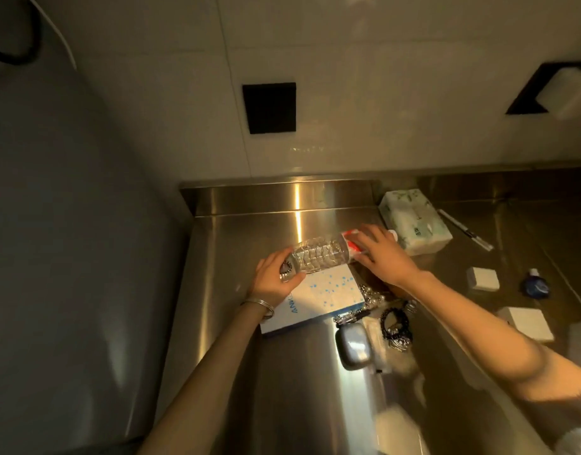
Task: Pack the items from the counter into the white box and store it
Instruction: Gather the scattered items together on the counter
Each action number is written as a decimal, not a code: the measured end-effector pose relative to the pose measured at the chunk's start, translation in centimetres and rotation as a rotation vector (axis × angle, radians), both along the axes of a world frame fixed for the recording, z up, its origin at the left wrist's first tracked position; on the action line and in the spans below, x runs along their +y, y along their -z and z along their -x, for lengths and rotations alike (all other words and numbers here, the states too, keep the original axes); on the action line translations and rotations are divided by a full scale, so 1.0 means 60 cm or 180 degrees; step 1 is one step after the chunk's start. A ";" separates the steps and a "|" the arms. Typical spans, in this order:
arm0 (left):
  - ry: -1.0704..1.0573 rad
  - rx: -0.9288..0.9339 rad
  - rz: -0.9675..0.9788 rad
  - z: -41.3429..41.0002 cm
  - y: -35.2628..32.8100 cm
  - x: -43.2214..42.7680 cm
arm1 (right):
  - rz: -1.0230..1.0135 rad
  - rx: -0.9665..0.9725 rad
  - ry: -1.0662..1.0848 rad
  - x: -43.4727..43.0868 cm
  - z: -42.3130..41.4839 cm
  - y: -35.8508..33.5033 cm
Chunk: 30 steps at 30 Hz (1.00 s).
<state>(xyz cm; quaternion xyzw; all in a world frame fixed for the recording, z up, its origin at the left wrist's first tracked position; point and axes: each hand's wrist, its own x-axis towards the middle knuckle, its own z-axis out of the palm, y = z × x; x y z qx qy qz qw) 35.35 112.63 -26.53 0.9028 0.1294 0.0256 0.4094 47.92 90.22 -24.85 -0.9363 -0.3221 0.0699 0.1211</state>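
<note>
The bottle [318,256], clear plastic with a red-and-white label, was held on its side by both hands over the far edge of the box [325,297]; whether the two touched could not be determined. The left hand [272,277] gripped the base end, fingers curled round it, with bangles [259,305] on the wrist. The right hand [381,254] covered the label end, fingers wrapped down over it, and the cap projected just beyond toward the tissue pack [414,221]. The box, white with blue specks and blue lettering, lay flat and closed on the steel tabletop [292,389], set at an angle, directly under the bottle and the left wrist. Just to the right of the box lay a tangle of beads and chain [371,295], and nearer the camera a silver case [353,344] beside dark bracelets [395,326]. The tissue pack stood at the back of the tabletop against the upstand, with a pen [466,231] lying just right of it. Further right, well apart from the box, were a small block [482,279], a larger block [525,323], both white, and a blue vial [537,285]. A black patch [269,108] was fixed to the tiled wall above.
</note>
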 end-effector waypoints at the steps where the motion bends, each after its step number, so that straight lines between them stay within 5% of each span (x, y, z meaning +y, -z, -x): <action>1: 0.0008 0.0031 0.0003 0.006 -0.001 -0.008 | 0.0008 -0.0014 0.0037 -0.009 0.012 0.000; 9: 0.0165 -0.0013 -0.0515 -0.006 -0.025 -0.068 | -0.0067 0.0006 0.0331 -0.068 0.056 -0.018; 22: 0.1920 -0.0310 -0.1525 -0.193 -0.047 -0.334 | 0.0130 0.0118 0.1920 -0.341 -0.006 -0.022; 30: 0.2236 -0.0350 -0.2360 -0.325 -0.050 -0.442 | 0.0135 0.0840 0.2501 -0.417 -0.035 0.007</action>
